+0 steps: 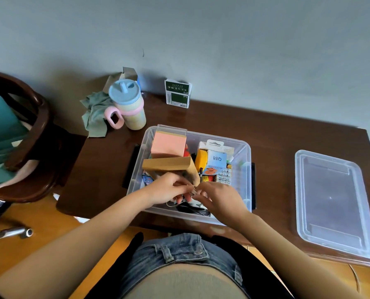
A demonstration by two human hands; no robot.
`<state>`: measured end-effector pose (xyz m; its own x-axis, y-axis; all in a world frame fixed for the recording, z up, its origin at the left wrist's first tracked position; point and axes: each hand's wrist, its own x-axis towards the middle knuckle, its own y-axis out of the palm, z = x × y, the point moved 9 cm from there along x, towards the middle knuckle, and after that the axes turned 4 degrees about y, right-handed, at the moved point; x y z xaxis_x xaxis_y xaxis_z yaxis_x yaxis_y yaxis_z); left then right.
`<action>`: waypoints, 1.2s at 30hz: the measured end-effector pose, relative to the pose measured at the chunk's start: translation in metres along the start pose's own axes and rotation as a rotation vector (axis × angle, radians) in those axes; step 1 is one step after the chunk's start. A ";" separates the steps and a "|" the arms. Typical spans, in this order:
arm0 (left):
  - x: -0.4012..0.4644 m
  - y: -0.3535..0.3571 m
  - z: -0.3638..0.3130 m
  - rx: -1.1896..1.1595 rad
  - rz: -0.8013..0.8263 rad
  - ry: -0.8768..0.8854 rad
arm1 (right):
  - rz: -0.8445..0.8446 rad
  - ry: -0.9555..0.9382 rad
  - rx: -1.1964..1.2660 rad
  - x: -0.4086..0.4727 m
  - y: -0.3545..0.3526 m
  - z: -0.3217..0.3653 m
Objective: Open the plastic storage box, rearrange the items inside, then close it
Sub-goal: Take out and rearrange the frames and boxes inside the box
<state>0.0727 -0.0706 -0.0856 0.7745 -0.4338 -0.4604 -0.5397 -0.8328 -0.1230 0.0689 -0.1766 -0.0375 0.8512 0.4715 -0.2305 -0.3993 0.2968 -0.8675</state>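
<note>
Head view. The box, clear plastic, stands open on the brown table, near its near edge, directly in front of the person. Its lid lies flat on the table to the right, well apart from the box.

The box is crowded. A pink block stands at the far left corner, a wooden block lies tilted across the middle, and a yellow item and a blue card stand to the right.

Both hands are over the near part of the box. The left hand has its fingers curled and appears to pinch a small white tag. The right hand meets it from the right, fingers bent toward the same tag. Whether the right fingers actually grip it cannot be told; the contact is hidden.

Handling, as judgement. The box walls look thin and flexible, so loaded it is best taken at both short ends under the rim. The lid looks light and bendy, so it is best held by its long edges and pressed down at the corners. The wooden block is stiff and probably the heaviest item, so it should go flat and low. The cards are light and crease easily. The tall pink block may foul the lid.

Also present: a cup and a green carton at the far side.
</note>
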 end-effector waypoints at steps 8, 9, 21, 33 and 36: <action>0.003 0.012 0.009 0.185 0.086 -0.067 | 0.130 0.175 -0.240 -0.001 -0.011 -0.050; 0.002 0.005 0.010 0.280 0.066 -0.074 | 0.135 0.202 -0.332 0.002 -0.014 -0.059; -0.013 -0.029 0.019 0.530 0.019 -0.165 | 0.362 0.281 -0.784 0.043 0.037 -0.081; -0.024 -0.039 0.030 1.021 -0.035 -0.309 | 0.253 0.321 -0.249 0.042 0.007 -0.054; -0.025 -0.035 0.038 0.997 -0.001 -0.359 | 0.138 0.198 -0.004 0.038 -0.009 -0.021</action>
<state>0.0593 -0.0175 -0.1028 0.7198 -0.1706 -0.6729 -0.6922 -0.1034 -0.7142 0.1118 -0.1787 -0.0472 0.8391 0.3352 -0.4285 -0.5154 0.2374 -0.8234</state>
